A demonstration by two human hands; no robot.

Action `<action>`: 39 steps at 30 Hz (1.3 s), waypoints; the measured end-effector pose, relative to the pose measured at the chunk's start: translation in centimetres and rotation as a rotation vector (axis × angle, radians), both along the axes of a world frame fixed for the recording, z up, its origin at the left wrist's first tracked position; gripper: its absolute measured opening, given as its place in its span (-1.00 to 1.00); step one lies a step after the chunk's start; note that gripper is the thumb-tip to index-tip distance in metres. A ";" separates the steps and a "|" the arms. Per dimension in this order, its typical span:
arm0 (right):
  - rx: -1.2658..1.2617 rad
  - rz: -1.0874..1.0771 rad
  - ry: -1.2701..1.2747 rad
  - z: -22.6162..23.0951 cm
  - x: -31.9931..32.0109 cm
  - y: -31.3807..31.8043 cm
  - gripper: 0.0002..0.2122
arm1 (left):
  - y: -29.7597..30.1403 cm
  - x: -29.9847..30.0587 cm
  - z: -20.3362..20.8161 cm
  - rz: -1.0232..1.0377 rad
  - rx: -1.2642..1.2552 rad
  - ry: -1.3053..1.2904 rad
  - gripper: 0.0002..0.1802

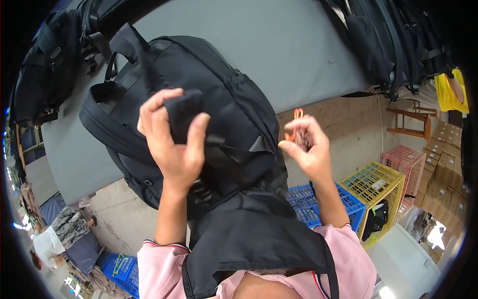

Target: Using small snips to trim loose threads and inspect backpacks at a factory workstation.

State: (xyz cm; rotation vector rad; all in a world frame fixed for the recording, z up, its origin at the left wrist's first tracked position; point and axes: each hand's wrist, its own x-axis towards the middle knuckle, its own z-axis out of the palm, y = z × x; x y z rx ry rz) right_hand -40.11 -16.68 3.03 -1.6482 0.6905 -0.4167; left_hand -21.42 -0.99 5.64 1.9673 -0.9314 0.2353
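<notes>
Backpack, black [226, 117]: lies on the near part of the grey worktop [308, 55], directly below the left grip [172, 144] and to the left of the right grip [311, 147]. Its lower end overhangs the worktop edge, close to the black apron [264, 229].

Key relation: long axis of the backpack slants, from beyond and left of the left grip to the near side, between the two forearms. Left grip is the nearer one, over the body of the bag; right grip is just off its right flank.

Left grip: thumb and fingers spread wide, dark fabric filling the gap. Cannot tell whether the fabric is pinched or merely behind.

Right grip: narrow, fingers curled on a small orange-handled tool [298, 113]. Blurred; exact kind not settled.

Farther out: more black bags [42, 74] beyond the left grip, to its left; another black bag [383, 40] beyond the right grip, to its right. Blue crate [298, 197] nearer the body than the right grip, below worktop level; yellow crate [373, 179] to the right of that grip, with cardboard boxes [440, 184] farther right.
</notes>
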 end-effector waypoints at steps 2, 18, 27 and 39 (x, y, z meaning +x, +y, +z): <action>-0.006 0.000 0.013 -0.1 -1.0 1.6 -0.81 | -0.8 1.0 -0.7 0.032 0.014 0.072 -0.67; -0.219 0.356 -0.080 1.1 -1.0 5.7 -0.79 | -1.1 7.2 -0.2 0.228 0.214 -0.440 -0.81; 0.630 0.135 -0.010 1.3 -5.3 -2.3 -0.70 | -0.8 10.3 -1.4 0.116 0.619 -0.439 -0.81; 0.777 -0.090 -0.521 3.3 3.3 -2.4 -0.69 | -4.3 3.8 1.3 -0.371 -0.016 0.145 -0.67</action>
